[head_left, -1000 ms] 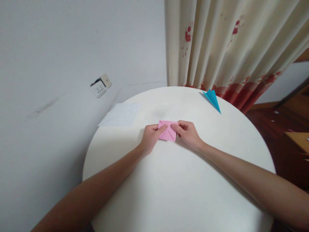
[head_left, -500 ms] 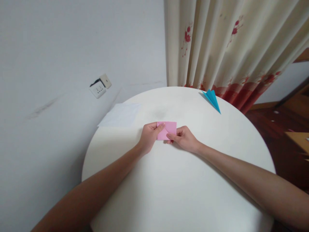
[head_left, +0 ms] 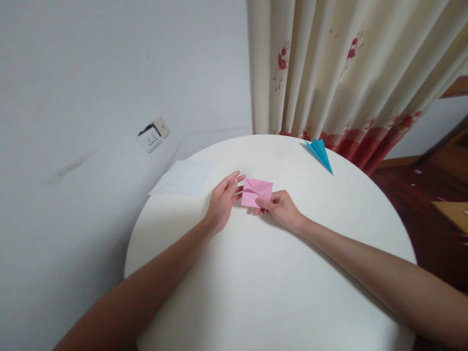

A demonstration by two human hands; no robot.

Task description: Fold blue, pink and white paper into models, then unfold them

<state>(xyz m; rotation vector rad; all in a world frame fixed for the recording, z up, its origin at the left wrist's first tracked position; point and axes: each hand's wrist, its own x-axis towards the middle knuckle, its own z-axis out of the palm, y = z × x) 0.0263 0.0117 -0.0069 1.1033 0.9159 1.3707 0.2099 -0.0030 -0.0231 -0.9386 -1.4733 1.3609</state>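
Currently grips a small pink paper [head_left: 256, 189] in the right hand [head_left: 283, 210], pinching near its lower right corner, with the thumb on the upper face and the fingers tucked beneath. Shows slanting creases across the upper face of this folded, roughly square paper. Holds it over the round white table [head_left: 263, 282], toward the far half, with a faint shadow on the tabletop just below. Has the left hand [head_left: 219, 202] just beside the paper's left edge, with the fingers open, loosely spread and pointing toward it, and with the thumb off the paper. Cannot tell whether the left fingertips touch that edge or stop just short of it. Reaches in with both bare forearms from the lower left and lower right.

Has a thin white sheet [head_left: 181, 178] lying flat at the table's far left rim, and a blue folded paper [head_left: 320, 156] near the far right rim, with its pointed end toward the near right. Faces a pale wall [head_left: 91, 73] bearing a white socket plate [head_left: 151, 140], and, farther right, a cream curtain [head_left: 329, 73] with red flowers, hanging in folds.
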